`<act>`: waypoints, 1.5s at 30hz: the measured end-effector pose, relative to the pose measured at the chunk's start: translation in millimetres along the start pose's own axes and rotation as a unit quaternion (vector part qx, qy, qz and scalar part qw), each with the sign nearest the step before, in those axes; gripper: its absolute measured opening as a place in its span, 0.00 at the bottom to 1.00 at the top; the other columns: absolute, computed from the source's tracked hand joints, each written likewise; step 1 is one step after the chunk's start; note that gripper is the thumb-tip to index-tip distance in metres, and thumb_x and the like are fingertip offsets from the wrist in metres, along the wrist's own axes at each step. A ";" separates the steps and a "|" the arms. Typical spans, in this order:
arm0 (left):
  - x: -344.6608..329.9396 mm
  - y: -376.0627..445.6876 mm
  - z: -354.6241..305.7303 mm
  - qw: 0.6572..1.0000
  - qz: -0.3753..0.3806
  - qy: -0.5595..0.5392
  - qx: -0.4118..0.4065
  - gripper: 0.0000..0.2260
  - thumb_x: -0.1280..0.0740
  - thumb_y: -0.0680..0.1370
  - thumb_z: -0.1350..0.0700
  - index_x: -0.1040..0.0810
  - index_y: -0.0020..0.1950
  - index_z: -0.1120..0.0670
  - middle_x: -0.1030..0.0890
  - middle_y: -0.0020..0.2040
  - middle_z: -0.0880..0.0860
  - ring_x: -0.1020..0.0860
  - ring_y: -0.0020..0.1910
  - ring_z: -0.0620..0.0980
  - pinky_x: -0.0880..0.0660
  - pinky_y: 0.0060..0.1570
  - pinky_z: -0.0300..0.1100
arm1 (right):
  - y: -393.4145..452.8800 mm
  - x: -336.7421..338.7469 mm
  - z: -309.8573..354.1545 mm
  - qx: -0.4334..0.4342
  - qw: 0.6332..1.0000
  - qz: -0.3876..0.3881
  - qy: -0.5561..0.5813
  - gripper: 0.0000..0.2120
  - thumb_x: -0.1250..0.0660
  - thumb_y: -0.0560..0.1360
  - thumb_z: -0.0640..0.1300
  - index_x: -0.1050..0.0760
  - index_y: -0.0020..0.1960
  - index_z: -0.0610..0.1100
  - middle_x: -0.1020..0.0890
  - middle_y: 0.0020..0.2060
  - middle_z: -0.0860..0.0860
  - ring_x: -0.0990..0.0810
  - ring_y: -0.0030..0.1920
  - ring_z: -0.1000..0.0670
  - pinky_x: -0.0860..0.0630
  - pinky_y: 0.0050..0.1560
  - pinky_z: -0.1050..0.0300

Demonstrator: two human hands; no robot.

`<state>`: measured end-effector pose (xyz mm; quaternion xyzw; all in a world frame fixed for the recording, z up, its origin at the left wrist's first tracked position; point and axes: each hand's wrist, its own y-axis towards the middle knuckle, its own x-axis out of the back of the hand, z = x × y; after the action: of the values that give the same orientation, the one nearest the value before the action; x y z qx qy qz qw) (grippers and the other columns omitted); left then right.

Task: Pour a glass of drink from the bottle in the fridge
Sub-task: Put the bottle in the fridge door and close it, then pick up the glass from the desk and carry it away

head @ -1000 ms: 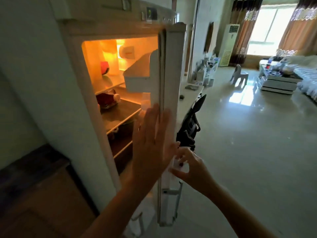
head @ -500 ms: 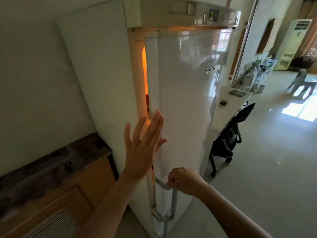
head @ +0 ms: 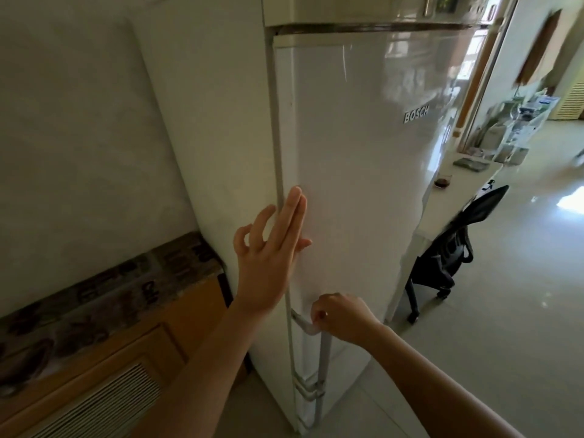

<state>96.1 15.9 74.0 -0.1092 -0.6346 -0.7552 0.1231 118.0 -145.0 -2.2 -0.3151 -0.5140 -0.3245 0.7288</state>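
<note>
Bottle hidden behind fridge door (head: pixel 354 172)

Left hand (head: pixel 268 257) flat, fingers extended; right hand (head: pixel 339 317) curled closed.

Fridge (head: pixel 347 184) on pale floor (head: pixel 474 358)

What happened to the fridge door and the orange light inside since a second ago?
The fridge door swung shut, so the lit shelves and the orange glow are hidden now. The left hand went on pushing flat against the door's edge until it closed. The right hand stayed curled on the door handle. The black chair beside the fridge did not move.
</note>
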 end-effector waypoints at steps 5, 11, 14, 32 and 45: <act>2.6 -0.5 -4.9 1.000 0.018 -0.020 0.013 0.28 0.35 0.77 0.45 0.37 0.73 0.53 0.38 0.73 0.47 0.34 0.64 0.49 0.36 0.55 0.47 | -5.6 0.0 -1.6 0.009 1.000 -0.002 0.011 0.07 0.39 0.76 0.46 0.23 0.49 0.49 0.20 0.49 0.53 0.23 0.47 0.52 0.26 0.50 0.58; 11.2 1.1 -25.0 0.992 0.046 -0.094 0.070 0.27 0.33 0.77 0.54 0.38 0.72 0.59 0.41 0.74 0.55 0.32 0.64 0.52 0.36 0.58 0.47 | -32.3 13.4 -16.7 0.008 0.998 -0.043 0.043 0.07 0.37 0.76 0.50 0.23 0.51 0.51 0.20 0.51 0.55 0.22 0.48 0.55 0.24 0.52 0.58; 15.7 0.4 -46.2 0.980 0.081 -0.158 0.089 0.23 0.33 0.76 0.55 0.33 0.70 0.58 0.32 0.70 0.57 0.30 0.64 0.53 0.38 0.60 0.47 | -57.6 24.6 -36.1 -0.016 0.996 -0.077 0.041 0.07 0.37 0.76 0.51 0.24 0.52 0.52 0.20 0.51 0.56 0.23 0.47 0.57 0.24 0.49 0.61; -90.9 10.8 -245.4 0.811 0.468 -0.350 -0.006 0.20 0.43 0.76 0.36 0.23 0.56 0.48 0.18 0.49 0.44 0.21 0.43 0.44 0.23 0.42 0.42 | -222.1 67.0 -222.9 -0.281 0.937 -0.195 0.068 0.16 0.43 0.77 0.59 0.25 0.60 0.55 0.22 0.59 0.56 0.23 0.54 0.54 0.26 0.55 0.54; -244.1 80.3 -432.1 0.785 0.496 -0.362 -0.082 0.20 0.45 0.76 0.36 0.24 0.57 0.45 0.18 0.46 0.46 0.21 0.42 0.46 0.28 0.36 0.39 | -238.6 127.9 -437.3 -0.378 0.895 -0.212 0.101 0.25 0.47 0.73 0.66 0.28 0.63 0.56 0.23 0.60 0.57 0.24 0.54 0.56 0.29 0.48 0.59</act>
<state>349.3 -411.5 -3.4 -0.6843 -0.4261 -0.5442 0.2325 199.5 -651.8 30.4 -0.4163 -0.3304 -0.6711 0.5168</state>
